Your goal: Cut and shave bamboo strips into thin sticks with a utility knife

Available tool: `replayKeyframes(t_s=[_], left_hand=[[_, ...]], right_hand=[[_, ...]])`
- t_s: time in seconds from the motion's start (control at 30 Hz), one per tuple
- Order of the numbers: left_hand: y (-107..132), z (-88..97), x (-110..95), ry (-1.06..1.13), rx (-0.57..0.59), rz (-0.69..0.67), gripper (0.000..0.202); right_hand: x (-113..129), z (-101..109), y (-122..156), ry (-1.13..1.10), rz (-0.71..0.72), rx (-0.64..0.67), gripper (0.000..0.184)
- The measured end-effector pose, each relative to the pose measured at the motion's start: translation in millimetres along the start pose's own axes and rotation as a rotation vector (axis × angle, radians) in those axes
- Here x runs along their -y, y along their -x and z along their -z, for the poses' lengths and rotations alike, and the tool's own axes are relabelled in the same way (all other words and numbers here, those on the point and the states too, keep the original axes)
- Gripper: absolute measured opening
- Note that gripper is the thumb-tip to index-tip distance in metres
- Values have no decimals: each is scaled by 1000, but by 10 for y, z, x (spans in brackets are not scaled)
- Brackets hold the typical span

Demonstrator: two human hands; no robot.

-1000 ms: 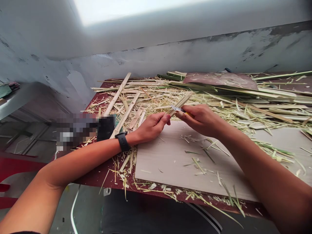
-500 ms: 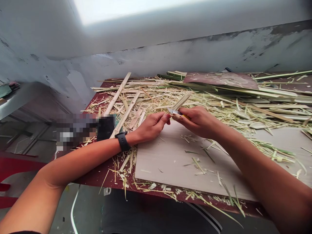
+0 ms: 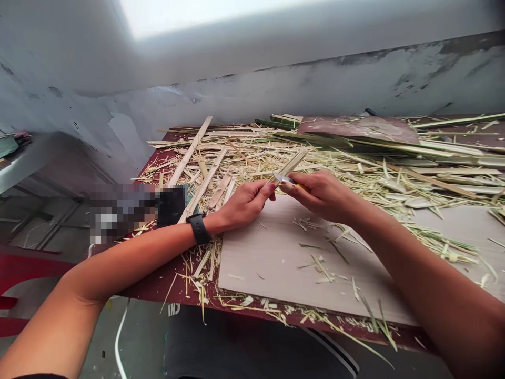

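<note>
My left hand (image 3: 250, 202), with a black watch (image 3: 198, 228) on its wrist, is closed on the near end of a pale bamboo strip (image 3: 295, 161). The strip slants up and away to the right. My right hand (image 3: 321, 196) grips a utility knife (image 3: 302, 186) with a yellow handle. Its blade (image 3: 281, 177) lies against the strip, just beyond my left fingertips. Both hands are close together above the left part of a light flat board (image 3: 272, 263).
Shavings (image 3: 252, 158) and loose strips (image 3: 203, 184) cover much of the dark red table (image 3: 158, 284). Longer green-edged strips (image 3: 434, 150) and a brownish sheet (image 3: 355, 128) lie along the wall (image 3: 276, 95). A dark object (image 3: 171, 206) stands at the left edge, partly blurred out.
The knife and my right hand have shifted very slightly along the strip, away from my left fingers. My left hand stays in place.
</note>
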State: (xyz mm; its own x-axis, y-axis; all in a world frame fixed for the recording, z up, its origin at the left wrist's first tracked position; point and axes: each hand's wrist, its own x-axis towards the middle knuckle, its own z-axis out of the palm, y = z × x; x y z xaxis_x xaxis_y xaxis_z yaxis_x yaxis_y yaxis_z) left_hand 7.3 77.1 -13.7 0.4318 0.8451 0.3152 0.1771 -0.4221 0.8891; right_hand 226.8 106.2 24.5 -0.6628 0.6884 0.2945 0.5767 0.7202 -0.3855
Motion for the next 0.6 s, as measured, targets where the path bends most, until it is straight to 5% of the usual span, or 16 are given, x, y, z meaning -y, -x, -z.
replayKeyframes(t_s=[0.6], left_hand=[[4, 4, -21, -31, 3, 14, 47]], right_hand=[[-25, 7, 5, -29, -12, -44, 64]])
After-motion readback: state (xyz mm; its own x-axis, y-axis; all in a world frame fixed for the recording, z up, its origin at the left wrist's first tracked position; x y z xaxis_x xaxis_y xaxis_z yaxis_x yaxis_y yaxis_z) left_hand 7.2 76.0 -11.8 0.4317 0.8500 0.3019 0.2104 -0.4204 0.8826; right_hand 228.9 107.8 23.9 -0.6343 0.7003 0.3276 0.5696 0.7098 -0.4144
